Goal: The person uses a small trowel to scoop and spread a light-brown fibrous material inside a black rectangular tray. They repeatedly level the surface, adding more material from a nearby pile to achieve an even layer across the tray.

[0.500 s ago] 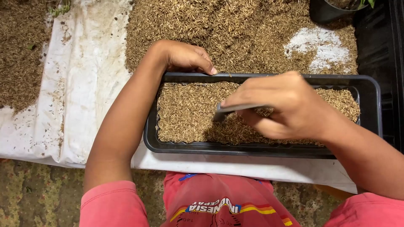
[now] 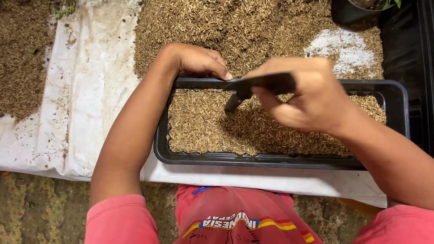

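1. White sheet (image 2: 95, 90) lies to the left of the left hand, with loose rice husks (image 2: 253, 27) heaped beyond both hands.
2. The left hand (image 2: 199, 61) rests with fingers curled on the far rim of the black tray (image 2: 162, 149); it grasps nothing.
3. The right hand (image 2: 307, 95) pinches a dark flat tool (image 2: 266, 83), its tip over the husk in the tray.
4. Risk: a hard stroke could throw husk over the near rim, or slide the tray if the left hand loosens.
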